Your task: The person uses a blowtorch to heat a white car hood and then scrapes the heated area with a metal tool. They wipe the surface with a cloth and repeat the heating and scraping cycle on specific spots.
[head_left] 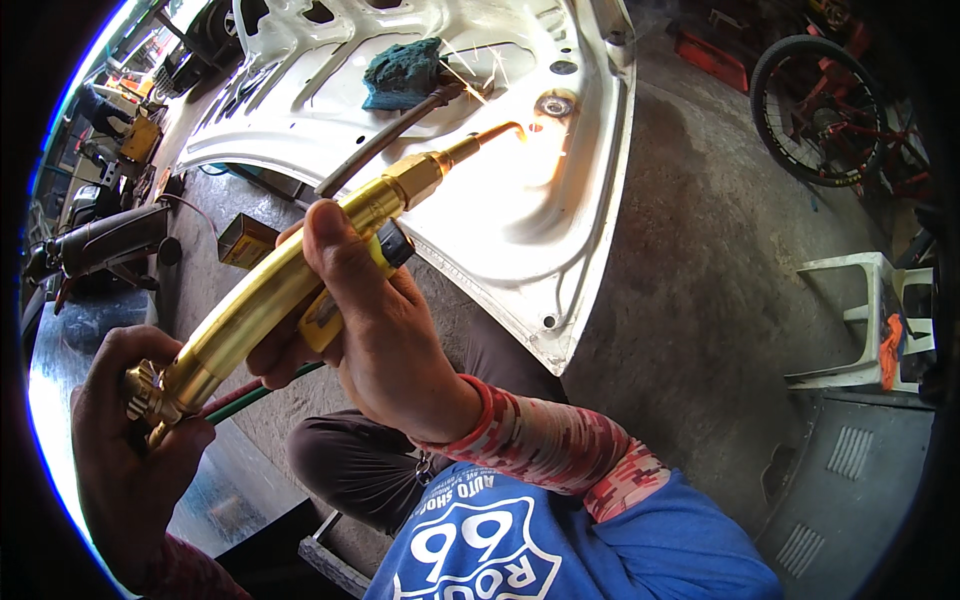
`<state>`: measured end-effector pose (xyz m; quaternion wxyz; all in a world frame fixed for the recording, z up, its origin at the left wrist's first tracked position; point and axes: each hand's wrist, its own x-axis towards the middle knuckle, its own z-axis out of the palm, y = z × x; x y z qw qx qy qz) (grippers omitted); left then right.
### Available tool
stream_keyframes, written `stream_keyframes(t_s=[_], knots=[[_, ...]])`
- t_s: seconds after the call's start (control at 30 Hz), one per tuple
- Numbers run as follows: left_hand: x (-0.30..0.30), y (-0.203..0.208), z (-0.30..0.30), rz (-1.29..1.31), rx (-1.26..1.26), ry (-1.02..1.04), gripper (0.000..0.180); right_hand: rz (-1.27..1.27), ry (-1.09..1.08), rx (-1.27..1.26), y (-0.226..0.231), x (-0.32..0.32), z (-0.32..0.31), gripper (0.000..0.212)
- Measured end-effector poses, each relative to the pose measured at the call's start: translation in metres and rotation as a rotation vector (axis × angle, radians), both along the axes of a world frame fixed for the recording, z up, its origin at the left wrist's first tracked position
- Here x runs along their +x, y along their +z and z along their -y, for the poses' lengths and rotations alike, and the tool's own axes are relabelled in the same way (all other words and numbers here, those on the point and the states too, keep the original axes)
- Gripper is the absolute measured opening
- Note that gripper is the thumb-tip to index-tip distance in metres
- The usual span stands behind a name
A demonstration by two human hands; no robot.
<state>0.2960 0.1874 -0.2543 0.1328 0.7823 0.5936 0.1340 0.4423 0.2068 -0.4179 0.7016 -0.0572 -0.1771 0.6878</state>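
Note:
A brass gas torch [275,290] slants up to the right in front of me, its thin bent tip [492,134] over a white car body panel [500,215]. My right hand [375,330] wraps round the torch's body. That same hand also has a yellow and black tool [322,318] in it, partly covered by the fingers and torch. At the torch's rear end, my left hand [140,420] is closed about the ridged valve knob [147,392]. Bright light and sparks show near the tip, beside a round fitting [555,105]. Red and green hoses [255,398] run from the rear.
A blue-green cloth [402,74] and a dark metal rod [385,138] lie on the panel. A bicycle wheel [815,110], a white plastic stool [860,320] and a grey metal cabinet [850,490] stand at the right. On the left are a yellowish tin [247,240] and a dark cylinder [110,240].

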Motion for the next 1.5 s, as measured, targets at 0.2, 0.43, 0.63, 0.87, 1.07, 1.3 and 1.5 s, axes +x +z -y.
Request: stream_keyframes(t_s=[0.2,0.43,0.63,0.87,1.07,1.3,1.5], knots=[[-0.018,-0.003,0.011,-0.121,0.114,0.003,0.058,-0.074,0.004,0.03,0.016,-0.003,-0.001,0.043],[-0.051,-0.018,0.038,-0.093,0.202,-0.014,0.068,0.151,-0.04,0.06,0.04,-0.003,0.009,0.039],[-0.059,-0.014,0.049,-0.087,0.094,-0.066,0.069,0.028,0.013,-0.018,0.039,-0.012,0.026,0.036],[-0.036,0.003,0.048,-0.196,-0.048,0.043,0.068,0.065,0.036,-0.052,0.02,-0.013,0.033,0.045],[-0.026,-0.006,0.041,-0.187,0.038,-0.068,0.067,0.099,0.054,-0.048,0.011,-0.009,0.027,0.043],[-0.026,-0.006,0.036,-0.097,-0.005,-0.057,0.066,0.059,0.054,-0.017,0.011,-0.006,0.022,0.041],[-0.027,-0.005,0.032,-0.168,0.054,-0.136,0.064,0.079,0.054,-0.031,0.014,-0.006,0.024,0.041]])
